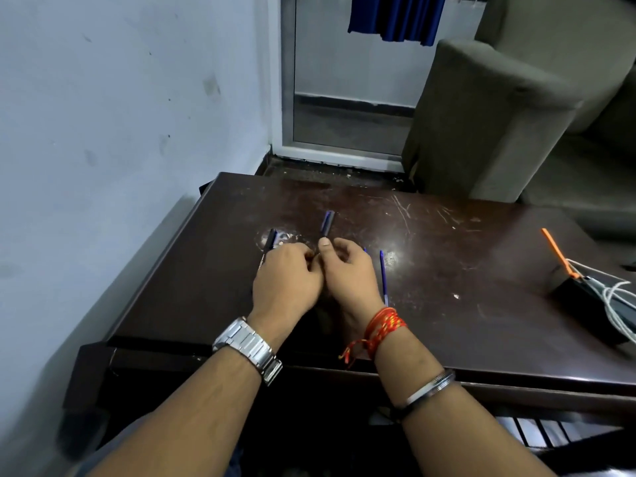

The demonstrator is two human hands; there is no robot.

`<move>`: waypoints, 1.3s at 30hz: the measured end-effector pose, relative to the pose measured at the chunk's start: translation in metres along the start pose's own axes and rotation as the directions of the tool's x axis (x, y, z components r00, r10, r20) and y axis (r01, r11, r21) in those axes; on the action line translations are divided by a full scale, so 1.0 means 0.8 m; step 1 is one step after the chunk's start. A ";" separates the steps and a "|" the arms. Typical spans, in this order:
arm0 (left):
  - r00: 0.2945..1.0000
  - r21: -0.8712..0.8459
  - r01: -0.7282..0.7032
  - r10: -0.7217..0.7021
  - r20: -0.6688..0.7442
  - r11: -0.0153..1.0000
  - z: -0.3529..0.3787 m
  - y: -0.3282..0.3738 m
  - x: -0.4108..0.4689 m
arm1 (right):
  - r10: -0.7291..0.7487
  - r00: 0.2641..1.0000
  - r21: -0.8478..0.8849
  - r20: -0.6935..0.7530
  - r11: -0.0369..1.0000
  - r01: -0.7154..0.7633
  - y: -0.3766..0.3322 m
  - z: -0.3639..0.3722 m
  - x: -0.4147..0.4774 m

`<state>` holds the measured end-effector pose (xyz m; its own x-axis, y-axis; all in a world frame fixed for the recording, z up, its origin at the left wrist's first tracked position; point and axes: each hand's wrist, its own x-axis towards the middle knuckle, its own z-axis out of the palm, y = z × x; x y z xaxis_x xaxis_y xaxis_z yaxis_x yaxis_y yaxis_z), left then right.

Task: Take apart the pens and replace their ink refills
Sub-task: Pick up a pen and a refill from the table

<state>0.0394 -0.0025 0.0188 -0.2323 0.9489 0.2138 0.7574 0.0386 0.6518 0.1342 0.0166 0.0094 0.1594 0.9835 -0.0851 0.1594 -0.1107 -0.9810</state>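
Since the counter (447,253) is dark, glossy and scratched, we judge that a small part dropped on it is hard to find, so we keep the work low over its middle. Both hands meet there. The left hand (285,278) and the right hand (347,266) are curled, backs up, with fingertips pressed together at one spot and the right thumb raised. What lies between them is almost wholly hidden, so we cannot tell whether they pinch a pen piece or nothing.

A thin blue refill (383,277) lies just right of the right hand, running near to far. A dark pen (272,238) lies just beyond the left hand, partly hidden by it. A short blue barrel (327,221) lies just beyond the right thumb.

To do this step well, we judge, one hand steadies while the other twists or pulls gently along the pen's own line, since thin refills bend. We set each loose piece beside its own barrel and keep spent and fresh refills apart.
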 end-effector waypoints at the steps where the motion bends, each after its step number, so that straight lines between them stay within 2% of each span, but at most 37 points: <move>1: 1.000 -0.021 -0.015 0.015 0.016 1.000 -0.002 0.001 -0.005 | 0.012 1.000 0.100 0.024 0.995 -0.014 -0.002 -0.001 0.001; 4: 0.997 -0.138 -0.015 0.026 0.072 0.990 -0.009 0.001 -0.008 | -0.018 0.999 0.281 0.039 0.960 0.006 -0.005 -0.003 0.003; 7: 0.999 -0.374 -0.015 0.000 -0.041 0.927 -0.017 0.000 -0.001 | -0.050 0.993 0.343 0.106 0.939 0.011 -0.012 -0.003 -0.003; 9: 0.996 -0.573 0.025 -0.070 -0.057 0.819 -0.018 0.000 0.004 | -0.038 0.983 0.374 0.181 0.927 -0.033 -0.015 -0.002 -0.012; 11: 0.995 -0.729 0.097 -0.094 0.045 0.678 -0.018 0.005 0.007 | -0.027 0.975 0.354 0.223 0.933 -0.055 -0.017 0.001 -0.019; 13: 0.990 -0.807 0.144 -0.078 0.121 0.572 -0.014 0.012 0.008 | -0.060 0.974 0.303 0.220 0.953 -0.009 -0.017 0.006 -0.026; 17: 0.984 -0.856 0.175 -0.068 0.163 0.486 -0.010 0.017 0.004 | -0.158 0.980 0.287 0.119 0.951 0.119 -0.016 0.015 -0.032; 23: 0.974 -0.907 0.226 -0.058 0.220 0.354 -0.019 0.026 0.003 | -0.209 0.974 0.316 0.085 0.933 0.173 -0.021 0.016 -0.036; 26: 0.981 -0.910 0.192 -0.043 0.190 0.367 -0.024 0.028 0.004 | -0.240 0.959 0.298 0.153 0.936 0.187 -0.025 0.008 -0.039; 28: 0.989 -0.931 0.149 -0.062 0.136 0.334 -0.030 0.029 0.009 | -0.200 0.950 0.253 0.238 0.957 0.139 -0.025 -0.001 -0.039; 30: 0.992 -0.967 0.109 -0.092 0.089 0.232 -0.040 0.024 0.018 | -0.152 0.942 0.237 0.300 0.968 0.081 -0.025 -0.011 -0.040; 32: 0.990 -0.989 0.078 -0.125 0.062 0.127 -0.046 0.016 0.027 | -0.152 0.947 0.245 0.283 0.966 0.082 -0.027 -0.019 -0.041; 34: 0.986 -0.984 0.101 -0.148 0.079 0.148 -0.042 0.008 0.026 | -0.172 0.956 0.313 0.238 0.945 0.092 -0.032 -0.023 -0.041; 37: 0.982 -0.910 0.182 -0.108 0.152 0.372 -0.026 0.005 0.011 | -0.208 0.971 0.395 0.122 0.907 0.145 -0.037 -0.023 -0.035; 39: 0.987 -0.826 0.151 -0.042 0.152 0.543 -0.020 0.006 0.002 | -0.239 0.969 0.360 0.070 0.912 0.199 -0.037 -0.025 -0.032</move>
<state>0.0328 -0.0055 0.0339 -0.1686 0.9830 0.0725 -0.1280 -0.0948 0.9872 0.1447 -0.0079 0.0439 0.0480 0.9891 0.1395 -0.1734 0.1458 -0.9740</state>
